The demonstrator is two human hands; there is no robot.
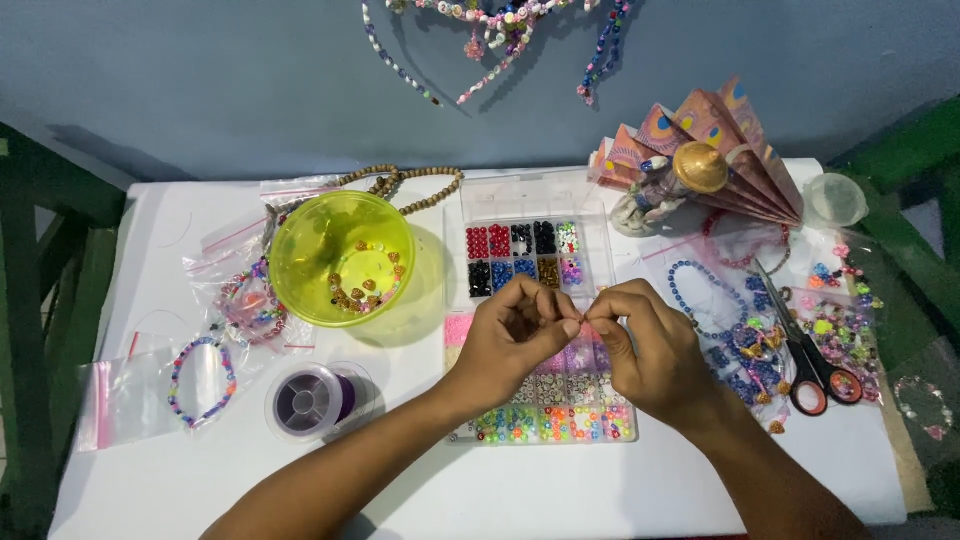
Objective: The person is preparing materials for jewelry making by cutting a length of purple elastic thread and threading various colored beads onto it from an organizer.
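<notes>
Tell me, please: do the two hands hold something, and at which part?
The left hand and right hand pinch their fingers together above the bead box. Anything between them is too small to see, so it cannot be told.

Bare table (pixel 620 490) lies open along the near edge; farther back, yellow bowl (pixel 340 255), bead box (pixel 540 340), thread spool (pixel 308 400) and scissors (pixel 810 355) crowd the way.

White table (pixel 150 470) against a blue-grey wall (pixel 200 80) — green wooden frames (pixel 40 260) either side.
</notes>
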